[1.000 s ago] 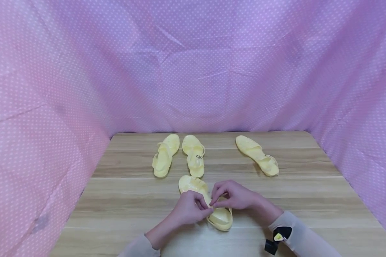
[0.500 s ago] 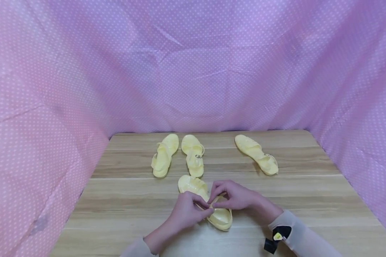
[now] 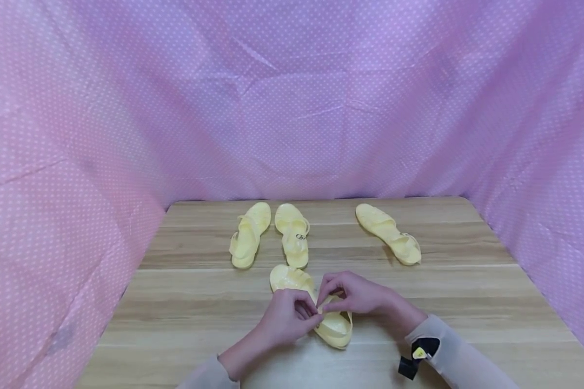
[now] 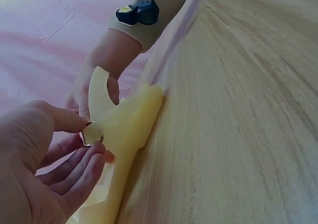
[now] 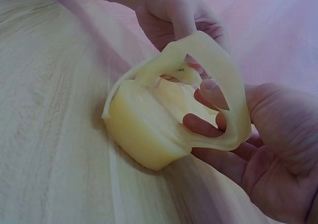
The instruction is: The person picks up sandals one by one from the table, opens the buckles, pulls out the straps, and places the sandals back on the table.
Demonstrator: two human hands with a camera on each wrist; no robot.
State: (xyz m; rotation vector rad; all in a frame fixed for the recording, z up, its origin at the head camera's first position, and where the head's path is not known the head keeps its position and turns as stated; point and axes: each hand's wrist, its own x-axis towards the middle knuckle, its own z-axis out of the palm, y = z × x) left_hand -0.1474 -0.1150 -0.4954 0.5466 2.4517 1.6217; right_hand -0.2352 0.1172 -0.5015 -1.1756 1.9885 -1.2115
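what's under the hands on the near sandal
Both the left hand and right hand pinch the near sandal's strap at its buckle; the midsole beneath is hidden.

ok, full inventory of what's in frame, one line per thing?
held sandal: 1, pale yellow, near table centre, between both hands
buckle: 1, metal, on the held sandal's strap
other sandals: 3, pale yellow, far side of table; two side by side, one apart to the right
table: 1, light wood
backdrop cloth: pink, white dots, on three sides
wrist device: 1, black and yellow, right sleeve
hands: left hand and right hand, both pinching the strap
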